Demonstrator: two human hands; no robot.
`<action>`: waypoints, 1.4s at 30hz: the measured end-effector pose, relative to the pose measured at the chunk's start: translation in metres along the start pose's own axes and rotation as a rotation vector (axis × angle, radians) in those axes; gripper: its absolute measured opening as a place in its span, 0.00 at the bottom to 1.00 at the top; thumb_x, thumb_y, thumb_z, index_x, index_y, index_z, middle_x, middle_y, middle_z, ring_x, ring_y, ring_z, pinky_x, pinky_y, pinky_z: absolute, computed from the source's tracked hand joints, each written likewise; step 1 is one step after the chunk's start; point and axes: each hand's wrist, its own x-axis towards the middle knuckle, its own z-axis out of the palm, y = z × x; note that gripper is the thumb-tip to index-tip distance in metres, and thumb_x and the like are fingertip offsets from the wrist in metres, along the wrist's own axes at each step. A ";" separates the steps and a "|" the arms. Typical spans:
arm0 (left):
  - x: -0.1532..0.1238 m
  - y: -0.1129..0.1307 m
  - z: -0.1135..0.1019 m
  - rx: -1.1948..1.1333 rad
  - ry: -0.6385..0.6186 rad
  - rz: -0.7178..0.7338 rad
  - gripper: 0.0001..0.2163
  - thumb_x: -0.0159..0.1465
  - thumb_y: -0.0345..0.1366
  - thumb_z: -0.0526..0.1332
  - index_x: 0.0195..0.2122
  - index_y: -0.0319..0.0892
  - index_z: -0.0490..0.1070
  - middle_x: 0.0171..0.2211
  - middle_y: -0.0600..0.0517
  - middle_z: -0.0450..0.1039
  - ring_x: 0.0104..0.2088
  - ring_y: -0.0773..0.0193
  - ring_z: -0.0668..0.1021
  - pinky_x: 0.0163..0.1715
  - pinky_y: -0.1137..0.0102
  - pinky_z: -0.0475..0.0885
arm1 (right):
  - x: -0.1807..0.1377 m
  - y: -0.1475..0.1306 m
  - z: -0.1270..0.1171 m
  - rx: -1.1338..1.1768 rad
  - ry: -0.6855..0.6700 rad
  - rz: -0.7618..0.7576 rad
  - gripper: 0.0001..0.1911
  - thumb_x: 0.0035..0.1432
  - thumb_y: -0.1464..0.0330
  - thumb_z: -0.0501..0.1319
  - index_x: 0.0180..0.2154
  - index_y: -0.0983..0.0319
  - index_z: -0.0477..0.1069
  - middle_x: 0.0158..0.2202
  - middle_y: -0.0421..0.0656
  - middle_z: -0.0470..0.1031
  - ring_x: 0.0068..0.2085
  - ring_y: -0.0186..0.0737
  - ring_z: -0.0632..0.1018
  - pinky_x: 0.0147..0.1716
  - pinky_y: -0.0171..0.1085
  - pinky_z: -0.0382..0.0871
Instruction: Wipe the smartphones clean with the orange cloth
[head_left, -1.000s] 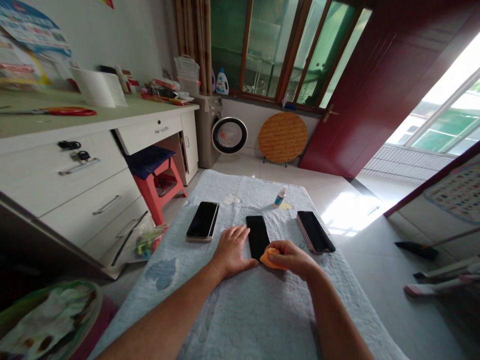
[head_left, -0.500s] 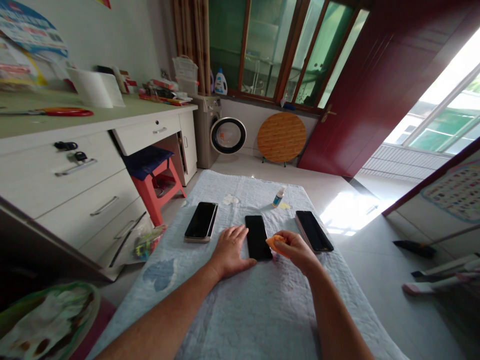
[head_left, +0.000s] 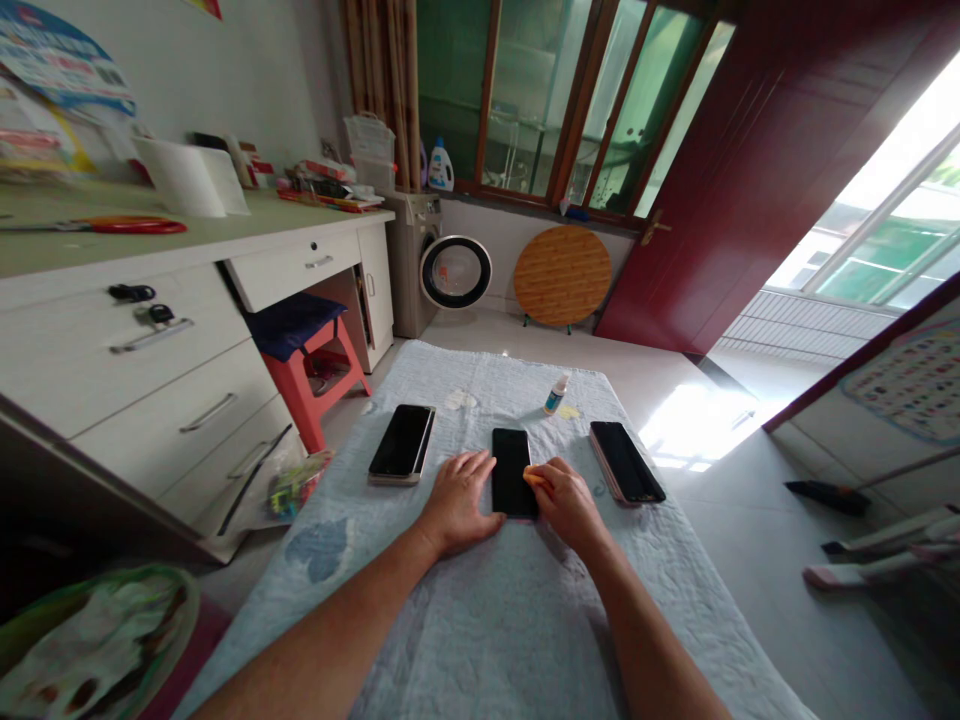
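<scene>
The right hand (head_left: pixel 568 505) gripped an orange cloth (head_left: pixel 533 476) in closed fingers at the right edge of a black phone (head_left: pixel 510 485), which lay flat on a fabric-covered worktop (head_left: pixel 465 630) between both hands; the left hand (head_left: pixel 459 503) rested open along the phone's left edge, thumb near its lower corner; a small bottle (head_left: pixel 555 396) stood upright beyond, toward the worktop's far side.
</scene>
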 end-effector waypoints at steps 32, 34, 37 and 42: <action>-0.002 0.002 0.001 -0.033 -0.036 0.124 0.36 0.56 0.59 0.62 0.61 0.43 0.61 0.61 0.44 0.63 0.61 0.44 0.62 0.61 0.46 0.48 | 0.002 -0.012 -0.005 0.936 0.187 0.385 0.16 0.46 0.58 0.66 0.31 0.65 0.72 0.22 0.37 0.67 0.22 0.29 0.64 0.21 0.30 0.55; -0.002 0.002 0.000 -0.061 -0.030 0.120 0.35 0.55 0.57 0.63 0.60 0.44 0.61 0.61 0.44 0.63 0.61 0.44 0.62 0.61 0.46 0.47 | 0.001 -0.015 -0.004 0.958 0.152 0.353 0.16 0.47 0.58 0.66 0.33 0.64 0.73 0.23 0.37 0.68 0.23 0.29 0.65 0.22 0.30 0.56; -0.001 0.002 0.000 -0.148 0.006 0.104 0.34 0.54 0.56 0.65 0.58 0.44 0.64 0.58 0.44 0.66 0.59 0.45 0.65 0.61 0.46 0.49 | 0.000 -0.018 -0.002 0.975 0.100 0.301 0.17 0.48 0.58 0.66 0.36 0.63 0.75 0.27 0.39 0.72 0.27 0.32 0.68 0.26 0.31 0.60; -0.001 0.002 -0.003 -0.387 0.194 0.074 0.41 0.53 0.61 0.63 0.62 0.41 0.57 0.52 0.41 0.70 0.53 0.47 0.71 0.56 0.51 0.62 | 0.000 -0.020 0.002 1.013 -0.006 0.243 0.21 0.49 0.57 0.67 0.42 0.62 0.77 0.36 0.44 0.76 0.34 0.36 0.73 0.32 0.33 0.65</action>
